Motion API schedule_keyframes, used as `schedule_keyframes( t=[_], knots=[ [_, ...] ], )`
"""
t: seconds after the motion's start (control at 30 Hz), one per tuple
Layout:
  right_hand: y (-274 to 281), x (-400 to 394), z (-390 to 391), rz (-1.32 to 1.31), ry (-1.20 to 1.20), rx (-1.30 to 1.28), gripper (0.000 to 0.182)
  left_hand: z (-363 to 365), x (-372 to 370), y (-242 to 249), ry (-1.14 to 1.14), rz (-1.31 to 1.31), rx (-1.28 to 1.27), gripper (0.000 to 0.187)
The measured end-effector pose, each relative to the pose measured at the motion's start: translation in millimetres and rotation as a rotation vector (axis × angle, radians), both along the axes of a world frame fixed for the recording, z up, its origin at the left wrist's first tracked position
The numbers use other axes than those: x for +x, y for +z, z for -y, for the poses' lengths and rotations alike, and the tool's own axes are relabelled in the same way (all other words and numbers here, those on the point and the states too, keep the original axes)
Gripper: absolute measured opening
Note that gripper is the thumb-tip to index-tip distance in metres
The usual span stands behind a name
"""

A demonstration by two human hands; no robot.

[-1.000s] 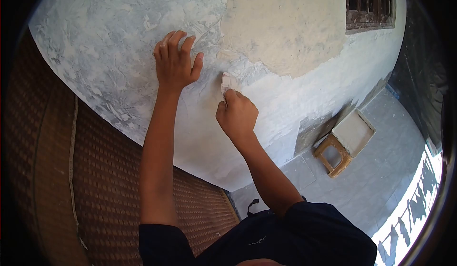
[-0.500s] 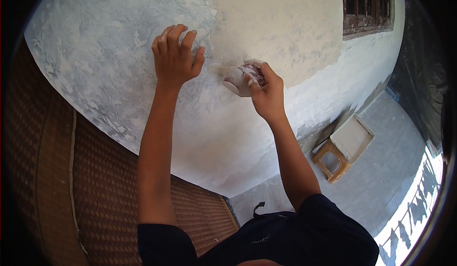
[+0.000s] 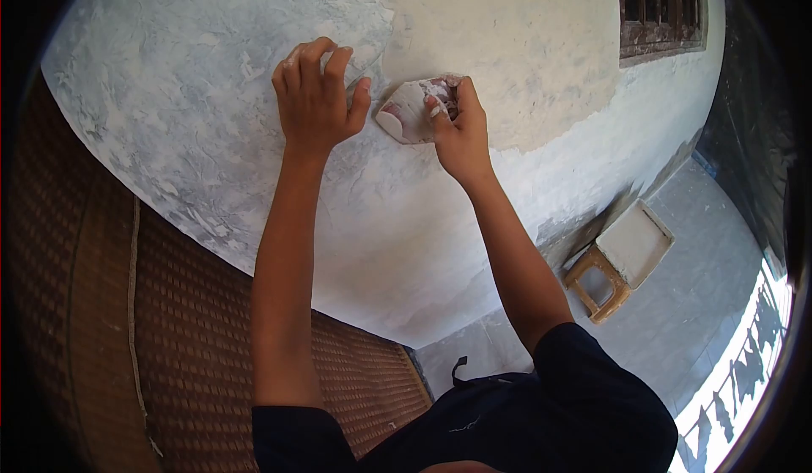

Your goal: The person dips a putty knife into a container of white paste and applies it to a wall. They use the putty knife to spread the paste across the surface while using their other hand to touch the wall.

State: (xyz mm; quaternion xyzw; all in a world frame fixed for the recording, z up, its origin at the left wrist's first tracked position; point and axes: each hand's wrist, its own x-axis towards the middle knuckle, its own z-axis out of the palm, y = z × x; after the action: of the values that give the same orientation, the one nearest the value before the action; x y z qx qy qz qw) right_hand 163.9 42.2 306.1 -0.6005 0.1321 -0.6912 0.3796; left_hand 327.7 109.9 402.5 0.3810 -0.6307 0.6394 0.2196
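Note:
My right hand (image 3: 463, 139) grips a flat putty spreader (image 3: 408, 111) caked with white filler, thumb on its near face and fingers around its right end. The spreader lies close against the wall (image 3: 211, 84), near the border between a mottled grey-white area and a smoother cream patch (image 3: 499, 41). To its left, my left hand (image 3: 317, 105) is held up at the wall with fingers bent and apart, holding nothing. Whitish residue shows on fingers of both hands.
A tray of pale filler (image 3: 634, 240) rests by a yellowish plastic stool (image 3: 599, 285) on the grey floor (image 3: 710, 261). A barred wooden window (image 3: 664, 8) is at upper right. Brown woven matting (image 3: 203, 304) runs along the lower left.
My right hand has moved the spreader up and to the left across the wall, closer to my left hand. My left hand stays almost in place, and the view has shifted slightly.

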Motion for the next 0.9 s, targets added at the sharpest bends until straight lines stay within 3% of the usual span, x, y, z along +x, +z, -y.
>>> schedule_keyframes(
  t=[0.1,0.17,0.23,0.37,0.43,0.5,0.57,0.63,0.7,0.83,0.9],
  knots=[
    [-7.7,-0.7,16.2,0.033,-0.191,0.031,0.011,0.5,0.5,0.5,-0.003,-0.003,-0.001,0.040],
    [-14.2,-9.2,19.5,0.276,-0.264,0.206,0.012,1.7,0.3,0.7,-0.006,-0.004,-0.001,0.040],
    [-16.8,-12.3,13.0,0.347,-0.210,0.191,0.013,3.2,-0.8,0.8,-0.024,-0.001,-0.049,0.038],
    [-17.8,6.3,4.2,0.043,-0.134,-0.014,0.019,2.8,-2.3,-0.4,-0.024,0.004,-0.031,0.037],
    [-14.8,7.8,11.8,0.087,-0.231,0.085,0.019,2.6,-1.7,0.8,-0.031,-0.002,-0.035,0.037],
    [-10.6,-5.1,14.6,0.319,-0.325,0.270,0.015,3.0,-1.2,1.4,-0.026,0.009,-0.038,0.036],
    [-12.3,-7.5,14.4,0.368,-0.279,0.238,0.016,3.6,-0.8,0.5,-0.024,0.014,-0.036,0.036],
    [-7.8,3.5,3.2,0.189,-0.245,0.029,0.017,1.3,-0.8,-0.2,-0.004,0.002,0.014,0.041],
    [-12.1,12.1,7.3,0.034,-0.224,-0.021,0.019,0.8,-0.3,-0.6,-0.009,-0.006,0.018,0.040],
    [-12.9,-7.6,19.8,0.334,-0.302,0.335,0.016,0.8,0.1,-0.3,0.001,-0.007,0.010,0.040],
    [-19.0,-11.0,21.3,0.397,-0.327,0.277,0.016,1.1,0.1,-0.6,0.000,-0.009,0.006,0.040]
  ],
)
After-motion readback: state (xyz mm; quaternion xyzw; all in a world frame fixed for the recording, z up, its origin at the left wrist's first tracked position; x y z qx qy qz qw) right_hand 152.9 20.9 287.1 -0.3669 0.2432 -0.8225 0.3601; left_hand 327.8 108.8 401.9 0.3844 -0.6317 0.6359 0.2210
